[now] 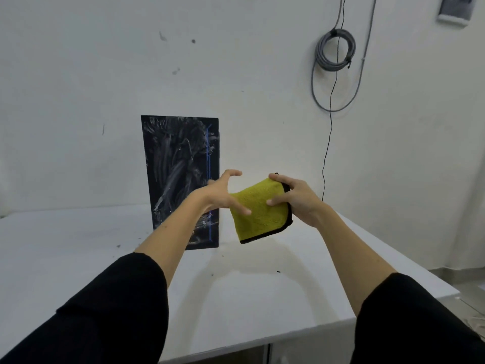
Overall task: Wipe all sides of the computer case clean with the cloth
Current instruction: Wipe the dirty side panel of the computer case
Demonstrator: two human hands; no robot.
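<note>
A black computer case [173, 164] stands upright on the white table [236, 298], close to the wall; its glossy front face carries grey smears and a thin blue line. In front of its right edge I hold a folded yellow cloth [258, 208] with a black hem in the air. My right hand [296, 200] grips the cloth's right side, thumb on the front and fingers behind. My left hand [225, 193] is spread with curved fingers, its thumb tip touching the cloth's left part, and it covers part of the case's right edge.
A coil of grey cable [336, 49] and a thin black wire [328, 143] hang on the white wall to the right. The table's right edge [409, 261] runs diagonally toward me. Small dark specks lie on the tabletop.
</note>
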